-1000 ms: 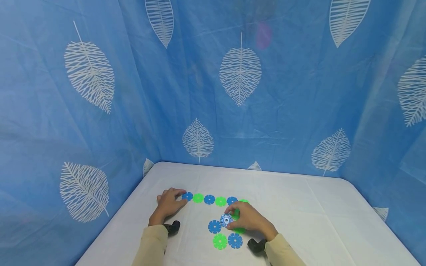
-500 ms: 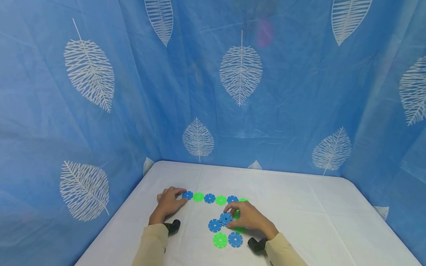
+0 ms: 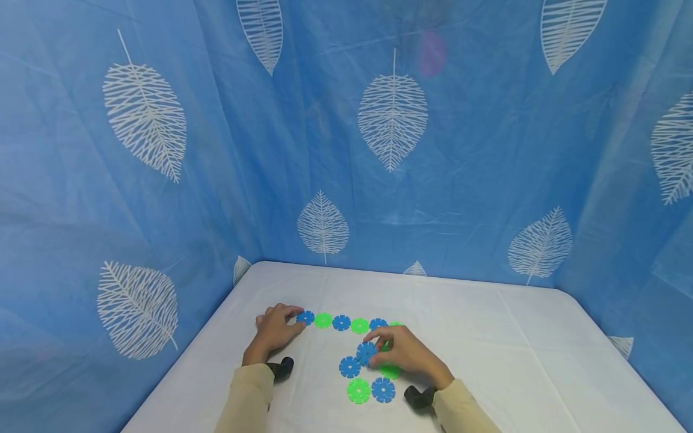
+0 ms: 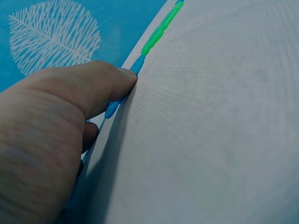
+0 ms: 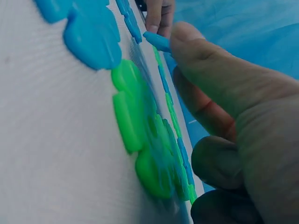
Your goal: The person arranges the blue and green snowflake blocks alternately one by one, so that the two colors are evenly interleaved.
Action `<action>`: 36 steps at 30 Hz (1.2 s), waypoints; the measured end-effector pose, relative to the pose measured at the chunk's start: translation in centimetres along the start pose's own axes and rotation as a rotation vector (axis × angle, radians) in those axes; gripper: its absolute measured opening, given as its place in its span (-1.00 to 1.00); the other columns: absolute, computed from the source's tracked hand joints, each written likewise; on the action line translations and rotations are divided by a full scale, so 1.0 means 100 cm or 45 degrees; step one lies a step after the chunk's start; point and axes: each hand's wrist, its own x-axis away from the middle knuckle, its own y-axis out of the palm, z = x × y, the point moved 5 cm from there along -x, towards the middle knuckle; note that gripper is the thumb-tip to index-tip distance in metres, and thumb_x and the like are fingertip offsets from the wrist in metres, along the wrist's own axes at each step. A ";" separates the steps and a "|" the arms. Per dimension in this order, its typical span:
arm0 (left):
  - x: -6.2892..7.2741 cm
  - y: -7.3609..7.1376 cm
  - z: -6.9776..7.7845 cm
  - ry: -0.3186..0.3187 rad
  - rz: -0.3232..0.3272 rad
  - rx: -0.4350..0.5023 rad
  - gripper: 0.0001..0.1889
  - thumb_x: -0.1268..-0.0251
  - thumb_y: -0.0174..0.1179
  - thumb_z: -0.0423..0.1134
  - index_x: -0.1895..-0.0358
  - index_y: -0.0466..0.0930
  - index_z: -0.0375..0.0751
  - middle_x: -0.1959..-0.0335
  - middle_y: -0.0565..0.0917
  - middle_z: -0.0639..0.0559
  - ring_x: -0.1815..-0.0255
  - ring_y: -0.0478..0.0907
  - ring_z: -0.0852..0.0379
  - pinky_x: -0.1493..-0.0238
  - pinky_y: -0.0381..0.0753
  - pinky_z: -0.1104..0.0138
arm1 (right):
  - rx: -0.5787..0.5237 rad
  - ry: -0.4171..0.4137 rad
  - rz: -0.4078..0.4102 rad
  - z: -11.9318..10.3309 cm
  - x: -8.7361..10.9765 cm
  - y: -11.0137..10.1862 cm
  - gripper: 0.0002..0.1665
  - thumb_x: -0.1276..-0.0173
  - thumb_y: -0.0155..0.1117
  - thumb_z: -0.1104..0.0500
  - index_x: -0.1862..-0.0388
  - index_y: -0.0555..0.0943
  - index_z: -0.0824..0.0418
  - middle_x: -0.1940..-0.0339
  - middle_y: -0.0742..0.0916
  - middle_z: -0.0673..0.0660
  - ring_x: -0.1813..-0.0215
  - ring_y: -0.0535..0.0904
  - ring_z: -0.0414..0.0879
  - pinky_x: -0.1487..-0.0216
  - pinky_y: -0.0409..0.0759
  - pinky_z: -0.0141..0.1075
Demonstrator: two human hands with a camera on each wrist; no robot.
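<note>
Blue and green notched plastic building discs lie on a white-covered table. My left hand (image 3: 277, 329) is at the far-left end of the back row, its thumb and finger pinching the edges of a blue disc (image 3: 305, 318). The left wrist view has the thumb (image 4: 124, 79) against that disc's rim. Between thumb and forefinger, my right hand (image 3: 403, 350) grips another blue disc (image 3: 366, 353), raised off the cloth in the right wrist view. Beside it lies a blue disc (image 3: 349, 367). Green discs (image 3: 390, 371) under the right hand are partly hidden.
The back row of alternating discs runs right from the left hand, including a green disc (image 3: 323, 320) and a blue disc (image 3: 341, 323). Nearer the front are a green disc (image 3: 358, 391) and a blue disc (image 3: 383, 390). A blue leaf-print curtain (image 3: 460, 150) surrounds the table (image 3: 487, 337).
The blue disc in my right hand has changed tilt, losing its bright glare, and has shifted slightly away from me. My left hand keeps its place on the end disc.
</note>
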 end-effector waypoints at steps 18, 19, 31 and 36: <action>0.001 -0.002 0.001 0.006 -0.014 0.007 -0.58 -0.22 0.36 0.04 -0.15 0.67 0.13 -0.12 0.63 0.00 -0.16 0.42 -0.04 -0.11 0.13 -0.04 | -0.276 0.015 0.258 -0.005 0.002 -0.020 -0.69 -0.41 0.34 0.06 -0.09 0.67 0.08 0.19 0.75 0.11 0.23 0.69 -0.03 0.22 0.65 -0.27; 0.001 -0.002 0.001 0.003 -0.015 0.011 -0.58 -0.22 0.36 0.04 -0.15 0.67 0.13 -0.13 0.63 0.00 -0.17 0.41 -0.04 -0.11 0.13 -0.04 | -0.268 0.006 0.271 -0.006 0.002 -0.022 -0.71 -0.41 0.34 0.07 -0.08 0.68 0.07 0.19 0.75 0.11 0.22 0.68 -0.05 0.20 0.65 -0.28; -0.003 -0.002 0.001 0.039 -0.017 -0.013 -0.59 -0.22 0.34 0.04 -0.15 0.67 0.13 -0.13 0.62 -0.02 -0.17 0.42 -0.05 -0.09 0.14 -0.06 | -0.183 0.042 0.438 -0.004 0.012 -0.053 -0.74 -0.42 0.32 0.00 -0.05 0.69 -0.03 0.20 0.80 0.06 0.13 0.72 -0.03 0.03 0.61 -0.32; -0.004 0.001 0.000 0.033 -0.017 -0.022 -0.58 -0.22 0.33 0.05 -0.15 0.67 0.13 -0.13 0.63 -0.01 -0.17 0.42 -0.05 -0.08 0.14 -0.06 | -0.191 0.092 0.510 0.002 0.021 -0.071 -0.71 -0.43 0.31 0.00 -0.07 0.70 0.00 0.19 0.80 0.10 0.12 0.71 -0.03 -0.02 0.59 -0.30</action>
